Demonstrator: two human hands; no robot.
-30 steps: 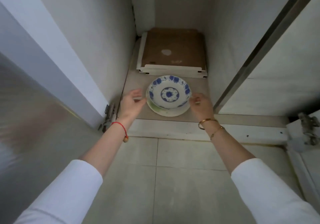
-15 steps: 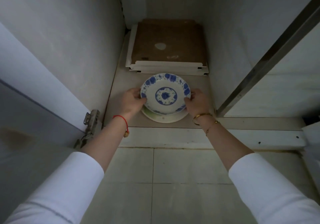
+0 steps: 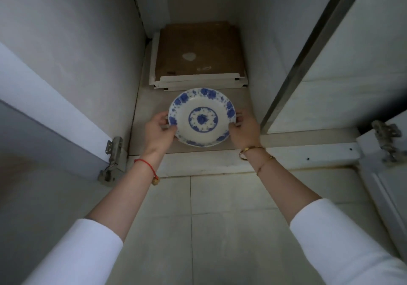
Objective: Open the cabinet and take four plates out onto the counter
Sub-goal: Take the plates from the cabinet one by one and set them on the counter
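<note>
A white plate with a blue flower pattern [image 3: 202, 117] is at the front of the open low cabinet's floor [image 3: 141, 128]. My left hand [image 3: 159, 131] grips its left rim and my right hand [image 3: 244, 130] grips its right rim. The plate looks raised a little off the cabinet floor. Whatever lies under it is hidden by the plate and my hands; I cannot tell how many plates I hold.
A flat brown board on white panels [image 3: 199, 55] fills the back of the cabinet. The left door [image 3: 44, 112] stands open on its hinge [image 3: 113, 159]. A metal post [image 3: 306, 48] and another hinge [image 3: 387, 140] are at the right. Tiled floor [image 3: 220, 218] lies below.
Both hands closed in from beside the stack onto the plate's rim. The cream plate seen beneath earlier is hidden now. The plate sits nearer and larger in view.
</note>
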